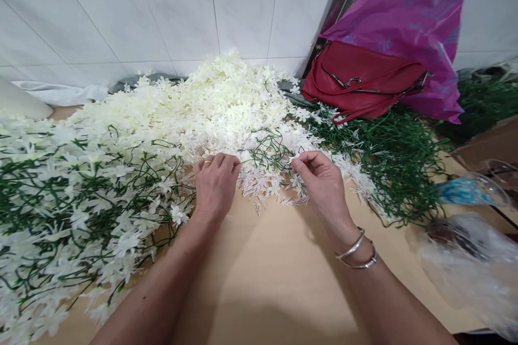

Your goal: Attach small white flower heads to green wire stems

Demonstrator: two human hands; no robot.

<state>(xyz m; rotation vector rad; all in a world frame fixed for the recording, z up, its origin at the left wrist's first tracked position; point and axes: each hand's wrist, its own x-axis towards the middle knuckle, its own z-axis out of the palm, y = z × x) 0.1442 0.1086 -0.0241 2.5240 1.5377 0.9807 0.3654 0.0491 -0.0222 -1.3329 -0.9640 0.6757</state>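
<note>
My left hand (216,183) is closed in a pinch on a thin green wire stem (259,157) that runs to the right over a heap of loose white artificial flowers (226,102). My right hand (321,180) is closed too, its fingertips pinching a small white flower at the stem's other end. Both hands rest at the near edge of the heap, over a brown cardboard surface (267,275). Silver bangles sit on my right wrist and a ring on my left hand.
Finished stems with white flowers (68,205) lie in a pile at the left. Bare green stems (396,161) spread at the right. A red handbag (360,83) and a purple plastic bag (408,16) stand against the tiled wall. Clear plastic bags (469,259) lie at the right.
</note>
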